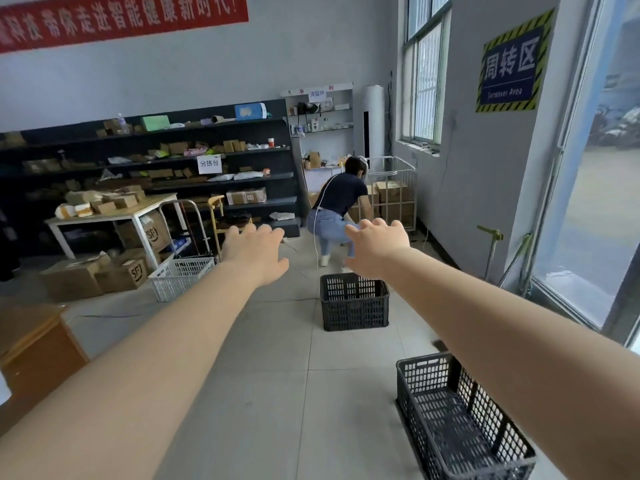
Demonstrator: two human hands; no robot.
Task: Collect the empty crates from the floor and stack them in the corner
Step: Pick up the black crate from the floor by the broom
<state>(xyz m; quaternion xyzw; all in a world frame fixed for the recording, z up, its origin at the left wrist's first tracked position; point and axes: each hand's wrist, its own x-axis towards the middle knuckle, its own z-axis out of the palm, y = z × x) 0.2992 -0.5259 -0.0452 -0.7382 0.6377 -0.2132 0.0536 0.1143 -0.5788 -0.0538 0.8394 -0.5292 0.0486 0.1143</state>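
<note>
Crates: 2 black ones on the tiled floor [270, 393], both upright, both look empty. Far crate [354, 303] sits mid-floor, ahead of the camera. Near crate [460, 420] is at lower right, partly under the right forearm, well apart from the far one. 1 white wire basket [180, 277] stands left of the far crate, near a stack of cardboard boxes [93, 275].

Hands: 2, both stretched out fwd at arm's length, palms down, holding nothing. Left hand [258, 252] has fingers spread and relaxed, thumb out to the side. Right hand [377, 249] same, fingers loosely splayed, tips slightly bent. Neither touches a crate; in the view the right hand hangs just above the far crate, the left to its left.

Beyond: 1 other person [337, 209] crouches w/ back to camera, past the far crate, facing a wire cart [394, 188] loaded w/ boxes in the corner by the window [424, 81]. 1 white table [114, 216] at left carries small parcels, more boxes under it. Dark shelving [156, 157] runs along the back wall, full of parcels. 1 tall white unit [373, 123] stands in the corner. 1 red banner [121, 19] up top, 1 blue sign [510, 64] reading "Turnover Area" on the right wall. Brown desk edge [31, 337] at far left.
</note>
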